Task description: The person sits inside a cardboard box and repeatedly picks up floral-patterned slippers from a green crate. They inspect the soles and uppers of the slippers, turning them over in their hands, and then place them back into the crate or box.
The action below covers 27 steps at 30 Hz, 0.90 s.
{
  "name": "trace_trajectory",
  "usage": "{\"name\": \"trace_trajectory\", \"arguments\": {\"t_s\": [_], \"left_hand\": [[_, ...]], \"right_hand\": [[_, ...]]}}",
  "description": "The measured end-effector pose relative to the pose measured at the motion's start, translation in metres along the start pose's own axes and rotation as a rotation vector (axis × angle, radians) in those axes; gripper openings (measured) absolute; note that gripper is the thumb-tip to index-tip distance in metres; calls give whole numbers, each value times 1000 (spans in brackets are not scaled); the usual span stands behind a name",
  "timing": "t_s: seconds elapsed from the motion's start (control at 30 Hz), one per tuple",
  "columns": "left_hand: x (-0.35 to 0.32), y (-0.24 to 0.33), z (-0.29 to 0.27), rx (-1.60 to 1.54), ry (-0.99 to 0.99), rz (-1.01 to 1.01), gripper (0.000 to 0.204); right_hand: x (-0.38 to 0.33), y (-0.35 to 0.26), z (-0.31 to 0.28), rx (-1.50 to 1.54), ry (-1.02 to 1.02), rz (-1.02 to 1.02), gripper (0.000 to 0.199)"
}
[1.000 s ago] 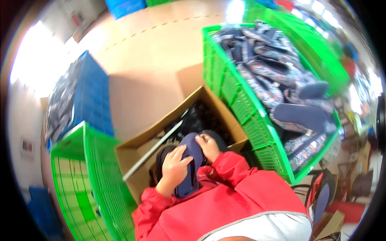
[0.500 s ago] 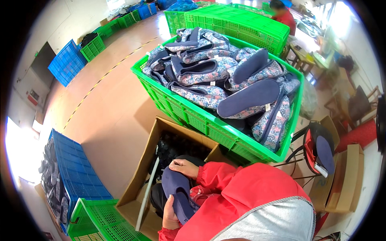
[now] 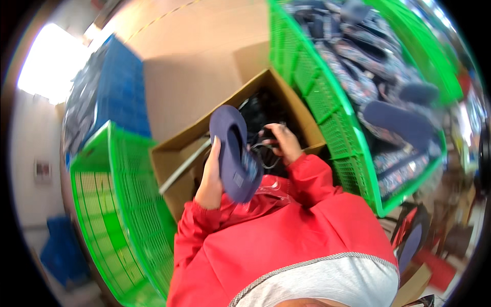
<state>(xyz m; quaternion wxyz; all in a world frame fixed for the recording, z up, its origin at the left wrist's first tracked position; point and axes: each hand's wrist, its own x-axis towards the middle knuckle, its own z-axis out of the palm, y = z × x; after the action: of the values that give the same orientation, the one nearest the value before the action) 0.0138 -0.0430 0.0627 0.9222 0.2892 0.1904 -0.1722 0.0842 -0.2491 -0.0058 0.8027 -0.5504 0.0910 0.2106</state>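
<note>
My left hand [image 3: 210, 173] grips a navy slipper [image 3: 225, 125] by its side, thumb along the edge. The slipper stands tilted with its opening turned to the right, and a bit of patterned fabric shows inside. Just right of it, my right hand [image 3: 286, 145] is curled with its fingers bent. By those fingertips hangs a thin grey loop [image 3: 264, 156], too blurred to name. Below both hands is an open cardboard box [image 3: 169, 151] with dark items inside, and a pale rod [image 3: 185, 166] leans across it.
A green crate [image 3: 327, 94] heaped with floral slippers [image 3: 358, 77] stands to the right of the box. An upright green crate [image 3: 146, 204] and a blue crate [image 3: 123, 92] are at the left. Dark-soled slippers lie on a stool [image 3: 411, 235] at the lower right.
My view has swung left, so the slipper crate sits farther right. My right hand has come off the slipper's toe. The left hand now holds the slipper raised and more upright.
</note>
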Motion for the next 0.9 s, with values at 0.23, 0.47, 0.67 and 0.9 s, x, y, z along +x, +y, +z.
{"name": "trace_trajectory", "arguments": {"t_s": [0.23, 0.47, 0.67, 0.9], "left_hand": [[24, 13, -37, -239, 506, 196, 60], [26, 3, -53, -232, 493, 159, 59], [28, 1, -48, -183, 548, 198, 53], [36, -21, -63, -242, 496, 290, 46]], "right_hand": [[-10, 12, 28, -5, -235, -95, 28], [-11, -1, 43, -163, -414, -87, 38], [-5, 29, 43, -206, -389, -119, 22], [-5, 42, 43, -55, -171, 71, 17]]}}
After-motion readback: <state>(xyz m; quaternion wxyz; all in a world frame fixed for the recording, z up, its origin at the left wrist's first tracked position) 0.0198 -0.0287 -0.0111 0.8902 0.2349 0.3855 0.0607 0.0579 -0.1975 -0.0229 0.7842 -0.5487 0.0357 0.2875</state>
